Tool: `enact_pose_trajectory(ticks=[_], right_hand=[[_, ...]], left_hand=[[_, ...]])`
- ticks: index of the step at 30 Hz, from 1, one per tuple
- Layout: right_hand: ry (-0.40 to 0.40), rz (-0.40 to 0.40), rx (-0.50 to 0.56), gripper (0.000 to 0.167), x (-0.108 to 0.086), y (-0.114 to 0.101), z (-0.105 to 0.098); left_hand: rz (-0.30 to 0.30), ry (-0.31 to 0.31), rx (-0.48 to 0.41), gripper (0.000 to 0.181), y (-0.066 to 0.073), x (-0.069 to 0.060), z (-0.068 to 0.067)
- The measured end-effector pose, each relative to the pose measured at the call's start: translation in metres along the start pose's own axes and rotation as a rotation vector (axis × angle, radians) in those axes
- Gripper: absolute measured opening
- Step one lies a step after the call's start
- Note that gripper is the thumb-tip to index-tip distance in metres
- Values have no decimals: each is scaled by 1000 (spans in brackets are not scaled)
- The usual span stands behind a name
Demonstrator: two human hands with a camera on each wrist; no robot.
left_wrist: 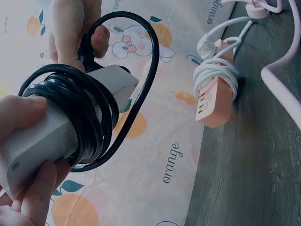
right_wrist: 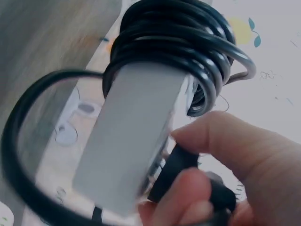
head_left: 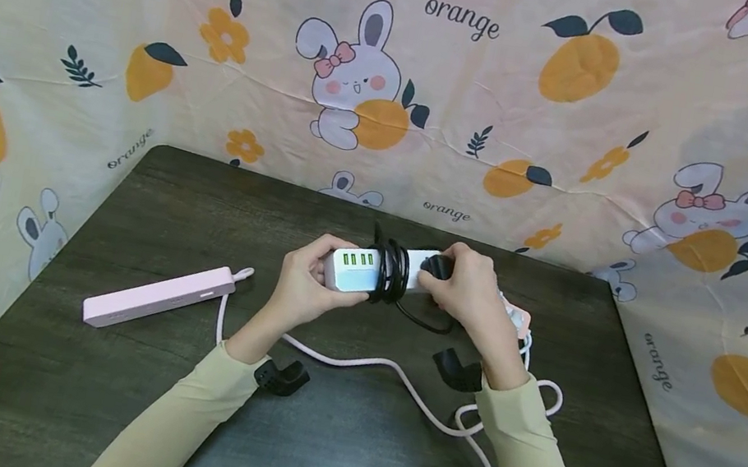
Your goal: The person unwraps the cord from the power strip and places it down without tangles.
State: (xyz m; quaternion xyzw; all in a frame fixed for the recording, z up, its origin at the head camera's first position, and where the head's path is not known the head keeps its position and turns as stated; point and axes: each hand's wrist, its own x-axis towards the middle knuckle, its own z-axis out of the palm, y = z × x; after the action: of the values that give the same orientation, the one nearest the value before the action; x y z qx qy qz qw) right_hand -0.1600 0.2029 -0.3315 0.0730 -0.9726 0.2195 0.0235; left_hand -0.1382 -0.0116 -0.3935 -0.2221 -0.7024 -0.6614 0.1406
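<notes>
A white power strip (head_left: 348,269) with several USB ports is held up over the dark table. Black cord (head_left: 393,272) winds several times around its middle, and one loop hangs loose. The left hand (head_left: 307,282) grips the strip's left end, thumb and fingers on opposite sides. At the other end, the right hand (head_left: 475,289) pinches the cord's black plug (right_wrist: 176,172) between thumb and fingers. That plug lies against the strip's socket face; how far its prongs are in is hidden.
On the left lies a long pale pink power strip (head_left: 160,296). Its pinkish-white cord (head_left: 388,364) runs across the table and loops near the right forearm. Behind the right hand, a peach power strip (left_wrist: 216,103) is wrapped in white cord. A patterned cloth (head_left: 472,101) hangs around the table (head_left: 334,460).
</notes>
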Motion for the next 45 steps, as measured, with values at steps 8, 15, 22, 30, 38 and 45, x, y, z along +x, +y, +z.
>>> enact_pose_trajectory(ticks=[8,15,22,30,38,45], right_hand=[[-47,77,48,52,8,-3,0],[-131,132,87,50,17,-3,5],[-48,168,138,43,20,-1,11],[97,159,32,42,23,-4,17],[190,188,-61,47,26,-5,25],[122,173,-69,59,24,-8,20]], left_hand=[[72,42,66,49,10,2,-5],[57,42,63,49,7,4,-7],[79,50,58,49,8,6,-6],[98,82,19,52,-16,9,0],[147,88,70,50,8,7,1],[120,101,42,50,5,6,-1]])
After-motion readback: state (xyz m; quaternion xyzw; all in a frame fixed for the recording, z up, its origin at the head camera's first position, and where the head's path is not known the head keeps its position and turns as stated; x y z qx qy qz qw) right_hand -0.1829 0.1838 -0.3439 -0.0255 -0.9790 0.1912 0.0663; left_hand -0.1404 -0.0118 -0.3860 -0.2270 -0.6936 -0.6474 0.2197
